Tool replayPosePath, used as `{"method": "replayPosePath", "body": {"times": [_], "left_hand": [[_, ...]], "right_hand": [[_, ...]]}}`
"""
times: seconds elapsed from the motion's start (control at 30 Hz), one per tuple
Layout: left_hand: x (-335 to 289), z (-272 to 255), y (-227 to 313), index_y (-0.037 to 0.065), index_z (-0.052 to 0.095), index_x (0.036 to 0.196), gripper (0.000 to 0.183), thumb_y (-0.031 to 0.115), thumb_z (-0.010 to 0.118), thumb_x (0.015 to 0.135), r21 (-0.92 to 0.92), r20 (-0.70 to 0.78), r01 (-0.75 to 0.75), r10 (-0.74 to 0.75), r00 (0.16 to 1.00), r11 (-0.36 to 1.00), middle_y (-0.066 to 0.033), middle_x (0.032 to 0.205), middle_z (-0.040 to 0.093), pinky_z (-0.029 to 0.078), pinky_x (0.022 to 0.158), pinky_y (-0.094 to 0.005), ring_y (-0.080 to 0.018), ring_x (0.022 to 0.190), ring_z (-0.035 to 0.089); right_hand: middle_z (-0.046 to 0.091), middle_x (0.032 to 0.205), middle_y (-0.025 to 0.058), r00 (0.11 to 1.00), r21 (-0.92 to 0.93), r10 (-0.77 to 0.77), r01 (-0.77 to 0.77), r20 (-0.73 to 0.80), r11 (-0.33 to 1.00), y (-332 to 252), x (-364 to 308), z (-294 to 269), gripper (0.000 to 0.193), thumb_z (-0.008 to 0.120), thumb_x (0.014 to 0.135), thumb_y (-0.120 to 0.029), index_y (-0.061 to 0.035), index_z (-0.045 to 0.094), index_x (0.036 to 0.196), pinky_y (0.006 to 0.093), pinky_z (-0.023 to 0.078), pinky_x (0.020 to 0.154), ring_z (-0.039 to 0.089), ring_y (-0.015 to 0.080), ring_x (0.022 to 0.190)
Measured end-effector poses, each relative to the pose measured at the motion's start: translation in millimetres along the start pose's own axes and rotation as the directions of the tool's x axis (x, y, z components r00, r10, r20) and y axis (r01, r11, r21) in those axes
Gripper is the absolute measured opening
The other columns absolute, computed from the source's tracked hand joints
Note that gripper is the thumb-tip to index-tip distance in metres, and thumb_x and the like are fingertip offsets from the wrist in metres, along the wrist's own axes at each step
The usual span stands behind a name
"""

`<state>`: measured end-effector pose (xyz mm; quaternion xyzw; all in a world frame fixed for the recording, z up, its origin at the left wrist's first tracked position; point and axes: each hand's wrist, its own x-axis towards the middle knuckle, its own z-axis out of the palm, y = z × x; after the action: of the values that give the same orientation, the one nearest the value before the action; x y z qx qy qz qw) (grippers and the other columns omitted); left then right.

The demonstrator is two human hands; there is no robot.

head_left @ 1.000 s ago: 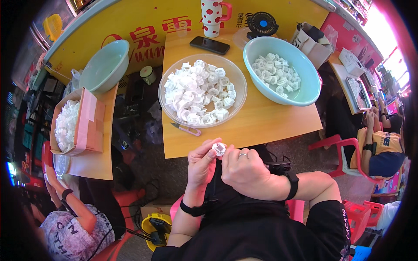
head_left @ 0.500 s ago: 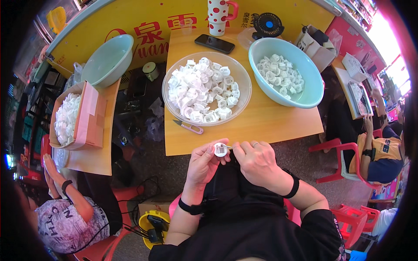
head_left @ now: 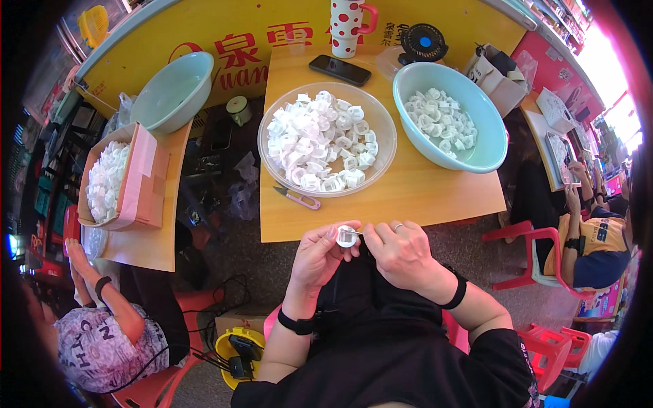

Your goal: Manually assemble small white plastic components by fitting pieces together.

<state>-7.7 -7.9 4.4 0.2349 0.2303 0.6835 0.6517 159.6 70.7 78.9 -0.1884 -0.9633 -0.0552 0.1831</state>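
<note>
Between the fingertips of my left hand (head_left: 320, 250) is a small round white plastic part (head_left: 347, 236), its slotted face turned up. My right hand (head_left: 400, 253) is closed in a pinch on a thin metal pick (head_left: 355, 232); its tip lies over the part's face, and its handle is hidden in my fingers. Both hands are just off the table's near edge, above my lap. Beyond them stands a clear plastic basin (head_left: 385, 153) heaped with similar white parts (head_left: 306, 139). Small thread snips (head_left: 297, 198) with a pinkish handle lie by its near left side.
A light blue basin (head_left: 500, 146) with more white parts is to the right. Behind are a phone (head_left: 340, 69), a dotted tumbler (head_left: 345, 30) and a black fan (head_left: 423, 44). A cardboard box (head_left: 146, 183) of white parts stands left. People sit on both sides.
The pick's tip has moved left, from the part's edge onto its face. The view has shifted slightly, and both hands keep their grips.
</note>
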Motion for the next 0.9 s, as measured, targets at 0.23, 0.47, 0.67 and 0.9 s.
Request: {"method": "replayPosePath", "body": {"times": [0.23,0.47,0.67,0.9], "left_hand": [[-1,-2,-1,-0.013,0.058,0.117,0.04,0.022,0.049,0.1,-0.021,-0.031,0.025,-0.026,0.999,0.999,-0.0178,0.088,0.066,0.053,0.068,-0.026,-0.0208,0.074,0.065],[1,-6,-4,-0.012,0.059,0.118,0.035,0.017,0.048,0.101,0.018,-0.033,-0.023,0.023,0.999,1.0,-0.0147,0.091,0.068,0.053,0.07,-0.0248,-0.0179,0.077,0.065],[1,-2,0,-0.013,0.058,0.117,0.038,0.02,0.051,0.1,0.03,-0.073,-0.033,0.036,0.997,0.999,-0.0158,0.089,0.068,0.054,0.07,-0.0267,-0.0203,0.077,0.066],[1,2,2,-0.012,0.06,0.117,0.037,0.02,0.053,0.098,0.096,-0.058,-0.018,0.023,0.998,0.995,-0.0158,0.09,0.068,0.054,0.069,-0.0257,-0.02,0.077,0.066]], "right_hand": [[0.053,0.068,0.0024,0.979,-0.092,-0.199,0.203,0.055,0.975,14,6,-11,0.017,0.06,0.072,-0.016,-0.0035,0.059,0.084,0.0292,0.041,0.053,0.057,0.0151,0.061],[0.053,0.07,0.0031,0.949,-0.242,-0.258,0.297,0.182,0.924,9,3,-18,0.03,0.059,0.071,-0.016,0.0003,0.062,0.096,0.0291,0.039,0.051,0.057,0.0165,0.058],[0.055,0.067,0.006,0.99,0.054,-0.051,0.044,0.13,0.998,6,-1,-19,0.008,0.06,0.074,-0.012,-0.0056,0.055,0.078,0.0321,0.045,0.051,0.061,0.019,0.058],[0.057,0.068,0.008,0.99,0.146,-0.022,0.001,0.137,0.989,6,2,-16,0.007,0.059,0.075,-0.009,-0.0052,0.054,0.078,0.034,0.046,0.052,0.062,0.0225,0.058]]}}
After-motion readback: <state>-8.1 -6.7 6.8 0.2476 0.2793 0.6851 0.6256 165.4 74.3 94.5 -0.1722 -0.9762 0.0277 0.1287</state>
